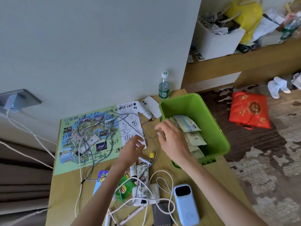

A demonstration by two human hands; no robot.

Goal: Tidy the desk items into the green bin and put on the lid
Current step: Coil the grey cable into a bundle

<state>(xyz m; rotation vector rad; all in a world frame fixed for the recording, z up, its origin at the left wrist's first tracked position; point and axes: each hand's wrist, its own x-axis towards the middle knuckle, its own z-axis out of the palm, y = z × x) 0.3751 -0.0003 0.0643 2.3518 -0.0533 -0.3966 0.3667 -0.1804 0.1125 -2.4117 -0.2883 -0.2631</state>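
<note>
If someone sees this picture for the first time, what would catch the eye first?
The bright green plastic bin at the right of the wooden desk stands out first, with paper packets inside. Left of it lies a colourful map sheet covered in black handwriting, with a tangled grey cable across it. A pale blue power bank lies at the near edge.

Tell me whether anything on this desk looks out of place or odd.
The green bin seems to overhang the desk at its right edge, so it might tip. A grey cable lies tangled across the map sheet.
</note>
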